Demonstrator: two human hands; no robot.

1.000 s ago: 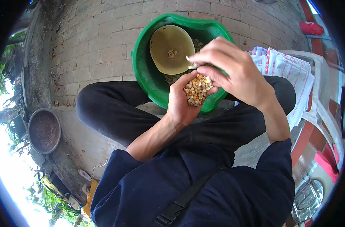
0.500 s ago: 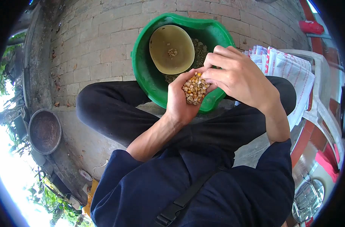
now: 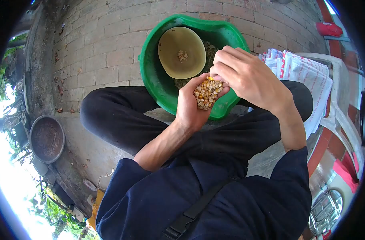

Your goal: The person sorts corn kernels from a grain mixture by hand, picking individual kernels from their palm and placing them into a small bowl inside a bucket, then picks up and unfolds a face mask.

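Cupped beneath a heap of yellow and whitish corn kernels [image 3: 207, 94], my left hand [image 3: 188, 107] holds them over the near side of a green tub [image 3: 151, 82]. My right hand [image 3: 244, 76] is at the upper right of the heap, thumb and fingertips pinched together at its edge; what they grip is too small to make out. Inside the tub, a beige bowl [image 3: 171, 50] holds a few pale pieces [image 3: 182, 56]. Greyish-green material [image 3: 210, 52] shows on the tub's bottom beside the bowl.
My crossed legs in dark trousers [image 3: 114, 114] lie close around the tub. A white plastic chair [image 3: 339, 80] with printed sacks [image 3: 306, 78] stands at the right. A round brown basin [image 3: 47, 139] rests at the left, and a metal rack [image 3: 326, 210] at the lower right.
My right hand has come down from above the tub to the kernels and its fingers have closed in a pinch. My left hand has barely moved.
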